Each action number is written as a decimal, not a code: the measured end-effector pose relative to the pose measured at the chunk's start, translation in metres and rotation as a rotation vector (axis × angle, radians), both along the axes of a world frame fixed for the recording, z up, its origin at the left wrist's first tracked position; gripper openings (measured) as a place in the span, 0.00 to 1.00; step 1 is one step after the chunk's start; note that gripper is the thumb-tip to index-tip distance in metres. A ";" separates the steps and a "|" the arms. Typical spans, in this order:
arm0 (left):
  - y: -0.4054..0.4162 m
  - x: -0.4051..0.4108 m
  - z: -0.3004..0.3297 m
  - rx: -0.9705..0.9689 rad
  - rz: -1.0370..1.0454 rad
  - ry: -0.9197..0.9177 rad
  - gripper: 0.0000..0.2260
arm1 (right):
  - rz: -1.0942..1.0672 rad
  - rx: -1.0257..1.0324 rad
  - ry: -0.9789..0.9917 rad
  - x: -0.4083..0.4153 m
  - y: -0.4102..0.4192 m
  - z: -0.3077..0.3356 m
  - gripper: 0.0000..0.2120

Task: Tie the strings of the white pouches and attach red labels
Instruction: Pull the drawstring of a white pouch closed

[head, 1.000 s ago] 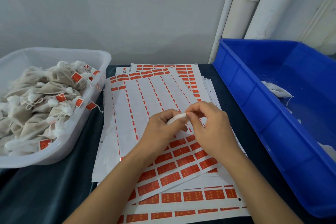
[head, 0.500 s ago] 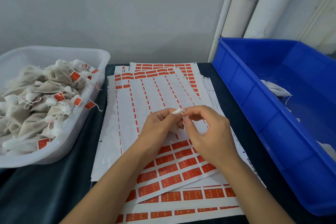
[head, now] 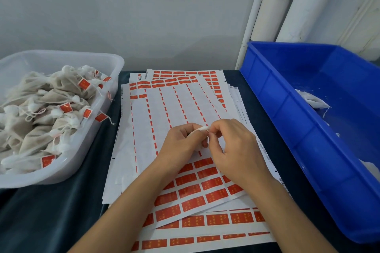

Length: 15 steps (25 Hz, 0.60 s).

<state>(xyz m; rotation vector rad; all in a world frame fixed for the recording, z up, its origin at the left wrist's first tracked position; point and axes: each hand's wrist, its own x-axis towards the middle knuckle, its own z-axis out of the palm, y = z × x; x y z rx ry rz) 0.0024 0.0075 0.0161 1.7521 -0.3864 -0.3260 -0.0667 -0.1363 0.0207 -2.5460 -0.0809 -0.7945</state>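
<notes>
- Two bare forearms reached in from 6 o'clock and met over a fanned stack of label sheets, both hands raised just above the paper.
- The left hand was curled round a small white pouch, only its gathered top showing past the knuckles at the hand's 2 o'clock.
- The right hand, wrist bent inward, pinched at the pouch's tip with thumb and forefinger; a fine string seemed to run between the fingertips, though it was too thin to be sure.
- Rows of red labels remained on the sheets' near half, partly under the wrists; the far half was mostly peeled, leaving thin red strips.
- At 9 o'clock, a clear plastic tub held a heap of tied pouches carrying red tags.
- At 3 o'clock, a blue crate held a few loose white pouches along its right side.
- All rested on a dark cloth-covered table.
</notes>
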 end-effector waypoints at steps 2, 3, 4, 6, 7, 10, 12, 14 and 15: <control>0.001 -0.001 0.001 -0.001 -0.027 -0.003 0.14 | 0.005 0.047 0.051 0.000 -0.001 0.000 0.03; 0.002 -0.002 0.002 -0.011 -0.040 0.007 0.14 | 0.005 0.071 0.072 0.000 -0.002 0.000 0.02; 0.002 -0.002 0.003 -0.017 -0.048 0.022 0.15 | 0.004 0.092 0.086 0.000 -0.002 -0.001 0.03; 0.002 -0.003 0.004 -0.024 -0.037 0.048 0.14 | 0.006 0.161 0.099 0.000 -0.002 -0.005 0.03; 0.001 -0.003 0.005 -0.033 -0.027 0.059 0.13 | 0.012 0.209 0.099 0.000 -0.002 -0.006 0.03; 0.006 -0.002 0.005 -0.109 -0.056 0.106 0.09 | 0.013 0.283 0.086 -0.001 -0.002 -0.009 0.08; 0.009 -0.003 0.007 -0.137 -0.121 0.122 0.07 | -0.023 0.278 0.053 -0.001 -0.006 -0.006 0.09; 0.009 -0.004 0.009 -0.113 -0.161 0.134 0.10 | -0.074 0.229 0.023 -0.002 -0.014 -0.002 0.09; 0.009 -0.004 0.010 -0.102 -0.170 0.135 0.10 | -0.098 0.200 0.018 -0.003 -0.016 -0.001 0.08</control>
